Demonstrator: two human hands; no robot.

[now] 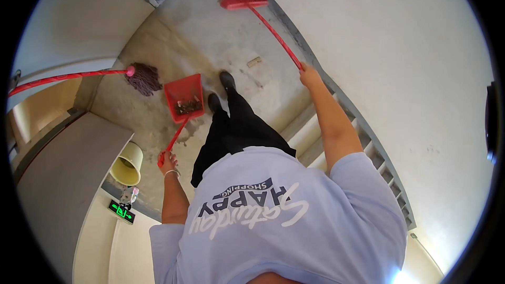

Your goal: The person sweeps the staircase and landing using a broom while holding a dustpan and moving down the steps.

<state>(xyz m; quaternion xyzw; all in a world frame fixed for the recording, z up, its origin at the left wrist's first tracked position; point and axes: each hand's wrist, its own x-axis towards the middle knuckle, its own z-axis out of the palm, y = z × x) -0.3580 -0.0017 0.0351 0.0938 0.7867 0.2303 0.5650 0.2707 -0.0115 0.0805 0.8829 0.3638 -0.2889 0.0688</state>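
Note:
My right hand (310,75) is closed round the end of the long red handle of a broom (273,34). The broom's red head lies on the concrete floor at the top, beside the foot of the wall. Lower left, my left hand (168,162) grips the red handle of a dustpan (184,94). Dark debris sits inside the red pan, near its handle side. The pan rests on the floor left of my dark shoes, well apart from the broom head.
A mop (143,78) with a red handle reaches in from the left, close to the dustpan. A yellowish bucket (127,164) stands lower left, near a green exit sign (121,212). Stairs (371,150) run along the right wall. A small flat piece (254,62) lies on the floor.

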